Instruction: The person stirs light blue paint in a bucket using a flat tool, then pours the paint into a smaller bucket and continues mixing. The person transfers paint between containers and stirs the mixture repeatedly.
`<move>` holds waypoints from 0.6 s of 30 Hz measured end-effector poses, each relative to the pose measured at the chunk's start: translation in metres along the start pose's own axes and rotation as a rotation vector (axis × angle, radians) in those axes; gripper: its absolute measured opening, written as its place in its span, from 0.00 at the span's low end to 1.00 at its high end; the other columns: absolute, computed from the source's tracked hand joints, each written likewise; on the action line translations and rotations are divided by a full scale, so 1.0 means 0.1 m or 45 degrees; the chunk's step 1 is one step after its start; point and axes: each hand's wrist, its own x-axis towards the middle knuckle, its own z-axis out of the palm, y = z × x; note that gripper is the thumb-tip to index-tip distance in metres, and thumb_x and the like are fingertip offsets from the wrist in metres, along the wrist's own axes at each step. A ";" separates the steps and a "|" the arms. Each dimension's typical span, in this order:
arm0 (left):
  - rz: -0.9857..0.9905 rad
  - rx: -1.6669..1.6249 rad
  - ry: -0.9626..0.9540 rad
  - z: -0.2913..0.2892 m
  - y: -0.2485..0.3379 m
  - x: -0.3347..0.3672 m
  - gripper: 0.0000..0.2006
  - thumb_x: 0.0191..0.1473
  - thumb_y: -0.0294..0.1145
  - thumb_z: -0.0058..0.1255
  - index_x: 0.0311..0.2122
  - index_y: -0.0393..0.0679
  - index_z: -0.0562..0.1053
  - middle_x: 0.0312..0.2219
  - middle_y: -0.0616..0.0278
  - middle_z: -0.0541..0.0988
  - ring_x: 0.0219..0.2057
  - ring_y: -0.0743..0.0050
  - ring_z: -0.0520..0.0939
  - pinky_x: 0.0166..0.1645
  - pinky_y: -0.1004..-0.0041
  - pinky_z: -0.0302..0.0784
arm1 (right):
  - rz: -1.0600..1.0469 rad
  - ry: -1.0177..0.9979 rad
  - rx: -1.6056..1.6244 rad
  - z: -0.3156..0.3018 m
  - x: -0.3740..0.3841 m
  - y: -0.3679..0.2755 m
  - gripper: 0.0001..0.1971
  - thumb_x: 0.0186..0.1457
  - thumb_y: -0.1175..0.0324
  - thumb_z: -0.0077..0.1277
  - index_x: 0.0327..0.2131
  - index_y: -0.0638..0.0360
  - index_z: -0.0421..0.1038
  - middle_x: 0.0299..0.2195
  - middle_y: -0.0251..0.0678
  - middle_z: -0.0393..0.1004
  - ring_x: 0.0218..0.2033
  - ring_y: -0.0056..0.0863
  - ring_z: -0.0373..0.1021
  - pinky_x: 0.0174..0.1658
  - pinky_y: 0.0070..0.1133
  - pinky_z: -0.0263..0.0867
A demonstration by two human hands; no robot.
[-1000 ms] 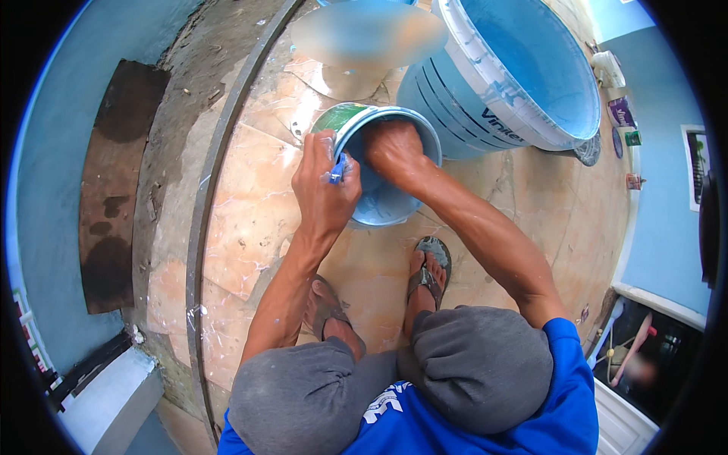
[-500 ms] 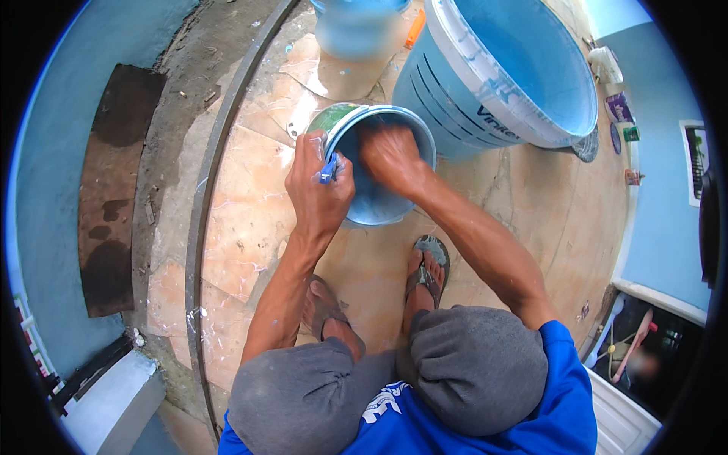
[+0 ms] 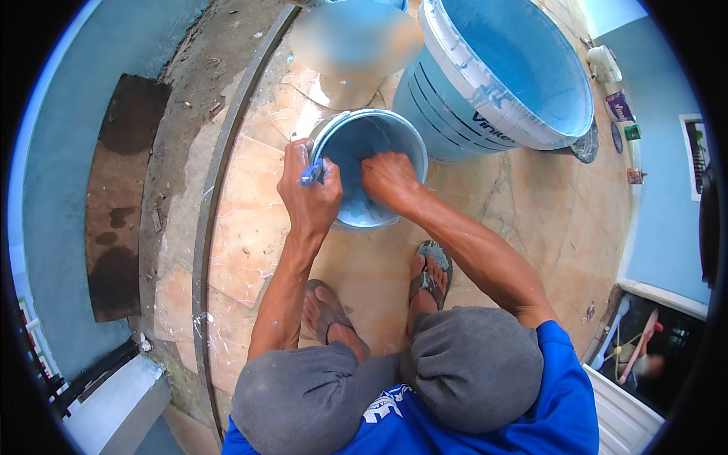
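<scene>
A small bucket [image 3: 360, 206], pale blue inside, stands on the tiled floor in front of my feet. My left hand [image 3: 309, 193] is closed over its left rim, with a small blue piece [image 3: 311, 173] showing between thumb and fingers; whether this belongs to the bucket I cannot tell. Inside the bucket's mouth is my right hand [image 3: 390, 180], its fingers curled closed. What those fingers hold, if anything, is hidden. Just beyond, to the right, a large bucket [image 3: 455, 114] with a paint-smeared white rim has blue inside.
Another blue container [image 3: 356, 34] sits at the far edge, blurred. A dark raised strip [image 3: 216, 159] runs along the floor at left, past which lies a brown board [image 3: 125, 197]. Small containers, one of them purple [image 3: 618, 108], line the right wall.
My right hand has come up and slightly back within the small bucket, and its fingers now show more sharply. The left hand keeps its grip on the rim.
</scene>
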 end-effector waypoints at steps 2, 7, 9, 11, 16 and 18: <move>-0.028 0.000 -0.013 -0.01 0.04 -0.05 0.15 0.48 0.22 0.55 0.44 0.38 0.70 0.33 0.47 0.76 0.30 0.43 0.80 0.34 0.59 0.77 | -0.043 -0.004 -0.054 -0.07 -0.01 -0.01 0.08 0.51 0.68 0.53 0.28 0.55 0.83 0.31 0.42 0.83 0.36 0.38 0.81 0.36 0.32 0.76; 0.032 0.008 -0.031 0.02 0.06 -0.06 0.15 0.48 0.21 0.55 0.43 0.37 0.70 0.32 0.48 0.76 0.30 0.43 0.80 0.34 0.59 0.77 | -0.046 0.194 0.174 -0.16 0.36 -0.05 0.09 0.48 0.69 0.54 0.32 0.60 0.81 0.32 0.49 0.82 0.33 0.45 0.81 0.35 0.36 0.77; 0.036 -0.002 -0.035 0.02 0.05 -0.09 0.15 0.47 0.21 0.55 0.43 0.37 0.71 0.32 0.48 0.76 0.30 0.44 0.80 0.34 0.59 0.77 | -0.043 0.139 0.095 -0.11 0.36 -0.07 0.09 0.49 0.69 0.54 0.32 0.59 0.81 0.34 0.49 0.82 0.33 0.44 0.81 0.36 0.36 0.77; 0.028 0.007 -0.035 0.00 0.08 -0.09 0.15 0.47 0.21 0.55 0.43 0.37 0.71 0.32 0.48 0.76 0.29 0.45 0.81 0.34 0.60 0.77 | -0.144 0.079 0.006 -0.09 0.30 -0.06 0.10 0.50 0.68 0.53 0.33 0.59 0.81 0.35 0.49 0.82 0.33 0.44 0.81 0.36 0.36 0.77; -0.051 -0.026 0.008 0.00 0.01 -0.07 0.15 0.47 0.20 0.55 0.43 0.37 0.71 0.31 0.48 0.76 0.29 0.48 0.81 0.33 0.61 0.77 | -0.073 -0.076 -0.076 0.06 0.09 -0.07 0.09 0.51 0.68 0.53 0.31 0.54 0.84 0.34 0.44 0.83 0.36 0.37 0.82 0.37 0.32 0.76; -0.076 -0.019 0.006 -0.03 0.00 -0.08 0.15 0.47 0.20 0.55 0.43 0.37 0.71 0.31 0.48 0.76 0.29 0.48 0.81 0.34 0.61 0.77 | -0.020 -0.149 -0.049 0.03 0.04 -0.09 0.08 0.52 0.68 0.54 0.29 0.51 0.84 0.34 0.42 0.84 0.37 0.34 0.82 0.37 0.29 0.76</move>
